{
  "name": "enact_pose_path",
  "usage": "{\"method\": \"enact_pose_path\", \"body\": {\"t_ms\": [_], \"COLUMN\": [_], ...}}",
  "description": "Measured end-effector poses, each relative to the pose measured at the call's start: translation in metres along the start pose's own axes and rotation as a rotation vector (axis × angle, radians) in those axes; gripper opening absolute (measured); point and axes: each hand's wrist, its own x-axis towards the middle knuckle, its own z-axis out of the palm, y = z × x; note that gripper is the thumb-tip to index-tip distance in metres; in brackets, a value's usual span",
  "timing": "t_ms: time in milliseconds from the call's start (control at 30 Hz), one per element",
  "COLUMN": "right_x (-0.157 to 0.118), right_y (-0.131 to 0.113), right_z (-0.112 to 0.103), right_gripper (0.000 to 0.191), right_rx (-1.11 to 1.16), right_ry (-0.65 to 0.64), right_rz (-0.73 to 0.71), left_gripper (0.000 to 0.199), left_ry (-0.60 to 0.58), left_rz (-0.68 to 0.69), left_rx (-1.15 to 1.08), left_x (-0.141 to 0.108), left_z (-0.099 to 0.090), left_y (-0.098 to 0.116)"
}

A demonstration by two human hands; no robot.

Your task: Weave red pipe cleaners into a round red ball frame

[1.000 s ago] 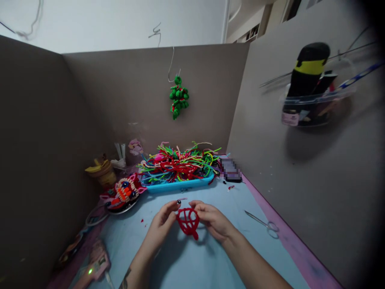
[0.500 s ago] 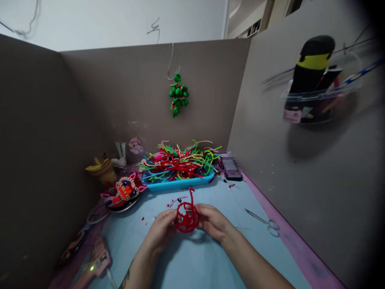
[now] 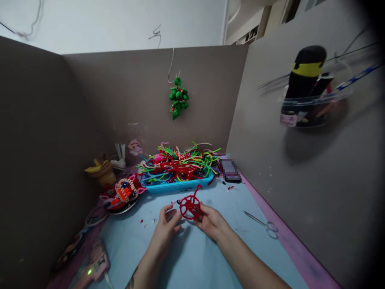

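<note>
I'm working over a blue cloth (image 3: 129, 241), with me sitting at six o'clock and the red wheel of fuzzy stems (image 3: 190, 207) hovering around the middle of the dial. At eight a pink device (image 3: 99, 263) is showing a green light; between three and four, scissors (image 3: 261, 222) are lying with their loops toward me. Around ten, a plate (image 3: 124, 209) is holding an orange-and-cream animal face (image 3: 126, 190), and a yellowish pot (image 3: 104, 173) is standing just behind it. Straight up at twelve, a blue tray (image 3: 180, 186) is overflowing with colourful stems (image 3: 186, 162), and a dark phone, blurred out (image 3: 231, 170), is lying at one. Farther off, a grey partition (image 3: 120, 88) is boxing me in; a green ornament (image 3: 179, 98) is hanging at twelve, a clear tub (image 3: 315, 102) full of tools at two, and a white wall (image 3: 120, 24) is showing beyond.

And here's the change: half a second back both hands were gripping the wheel; now my left is loosening, and the wheel's upright tail is leaning toward one.

My right hand (image 3: 212, 222) is reaching in from five, pinching the wheel's rim near four. My left hand (image 3: 168, 226) is coming from seven, thumb and fingers spreading apart beside the wheel; I can't tell whether a fingertip is touching.
</note>
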Motion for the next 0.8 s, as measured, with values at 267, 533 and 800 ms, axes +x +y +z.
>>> {"method": "enact_pose_path", "body": {"t_ms": [267,533,800], "right_x": [-0.006,-0.015,-0.014], "right_y": [0.012,0.009,0.011], "right_z": [0.010,0.020,0.017], "right_gripper": [0.020,0.029,0.034], "right_rx": [-0.028,0.007,-0.463], "right_ry": [-0.063,-0.126,0.155], "right_rz": [-0.107,-0.025,-0.472], "left_gripper": [0.040,0.050,0.033], "left_ry": [0.054,-0.068,-0.047], "left_rz": [0.443,0.364,0.296], "left_rx": [0.352,0.345,0.201], "left_x": [-0.006,-0.002,0.001], "left_z": [0.004,0.000,0.000], "left_y": [-0.009,-0.005,-0.003]}}
